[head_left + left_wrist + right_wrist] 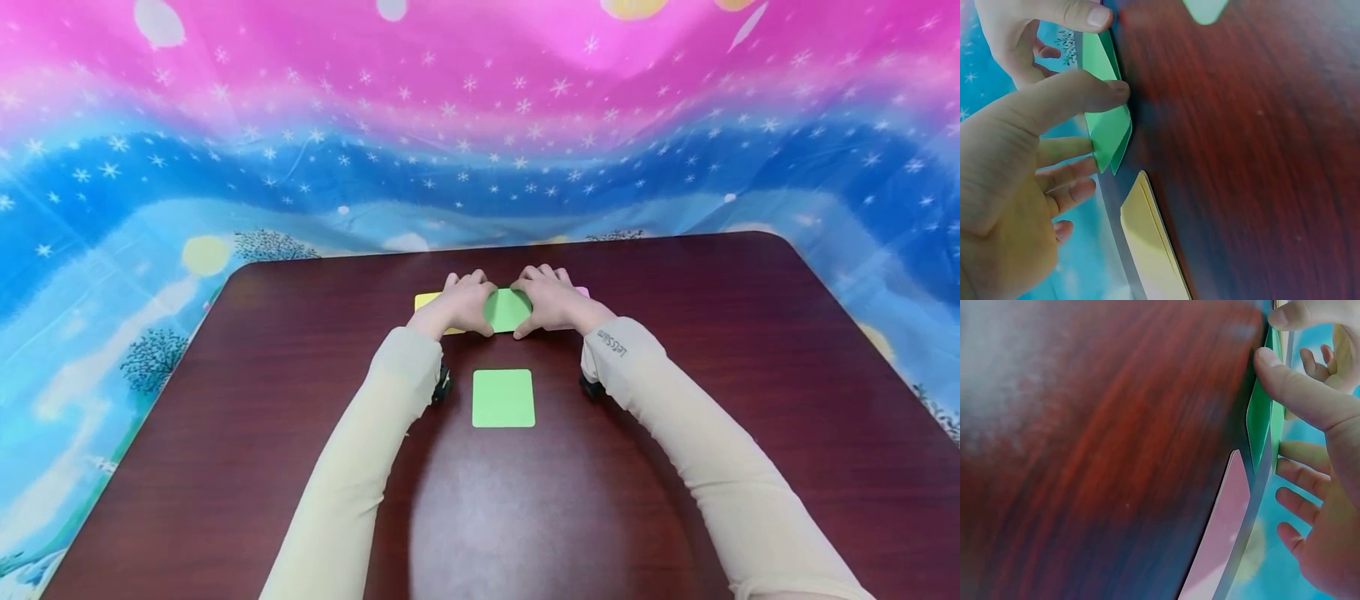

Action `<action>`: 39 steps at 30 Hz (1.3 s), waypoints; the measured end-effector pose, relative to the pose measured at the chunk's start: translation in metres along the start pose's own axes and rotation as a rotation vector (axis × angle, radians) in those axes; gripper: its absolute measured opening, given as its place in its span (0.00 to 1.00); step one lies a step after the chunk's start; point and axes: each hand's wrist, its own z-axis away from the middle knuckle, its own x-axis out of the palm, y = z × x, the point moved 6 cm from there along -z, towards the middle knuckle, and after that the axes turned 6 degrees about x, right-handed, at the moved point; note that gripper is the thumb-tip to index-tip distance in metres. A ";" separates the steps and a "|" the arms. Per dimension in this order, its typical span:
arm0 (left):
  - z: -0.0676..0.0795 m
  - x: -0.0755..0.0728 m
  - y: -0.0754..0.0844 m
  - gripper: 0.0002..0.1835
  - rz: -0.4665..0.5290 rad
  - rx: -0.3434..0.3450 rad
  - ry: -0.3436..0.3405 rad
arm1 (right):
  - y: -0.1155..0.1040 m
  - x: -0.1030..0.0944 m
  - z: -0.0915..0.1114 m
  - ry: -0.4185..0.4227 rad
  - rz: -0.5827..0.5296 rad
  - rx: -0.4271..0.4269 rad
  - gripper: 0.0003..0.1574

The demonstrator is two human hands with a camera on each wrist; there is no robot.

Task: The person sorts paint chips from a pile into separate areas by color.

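Observation:
At the far middle of the table, my left hand and right hand hold green square cards from both sides. Each thumb lies on the near face, with fingers behind. The left wrist view shows two green layers slightly apart at the corner; the right wrist view shows the same cards spread a little. Yellow cards lie stacked beside my left hand, partly covered by it in the head view. Pink cards lie beside my right hand.
A separate green square card lies flat on the dark red-brown table, nearer to me, between my forearms. A patterned pink and blue cloth hangs behind the table's far edge.

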 end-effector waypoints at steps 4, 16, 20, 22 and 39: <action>0.002 0.006 -0.003 0.37 0.023 -0.019 -0.037 | 0.000 0.007 -0.002 -0.050 -0.019 -0.003 0.52; 0.005 0.001 0.001 0.17 0.072 -0.040 -0.087 | 0.002 0.005 0.001 -0.079 -0.059 0.007 0.43; 0.007 0.001 0.001 0.17 0.071 -0.029 -0.075 | 0.003 0.005 0.002 -0.069 -0.040 0.011 0.42; 0.010 0.001 0.001 0.19 0.069 -0.017 -0.069 | 0.003 0.005 0.002 -0.064 -0.031 0.009 0.41; 0.045 0.006 0.005 0.20 0.053 0.084 0.032 | -0.014 0.006 0.028 0.017 -0.002 -0.084 0.36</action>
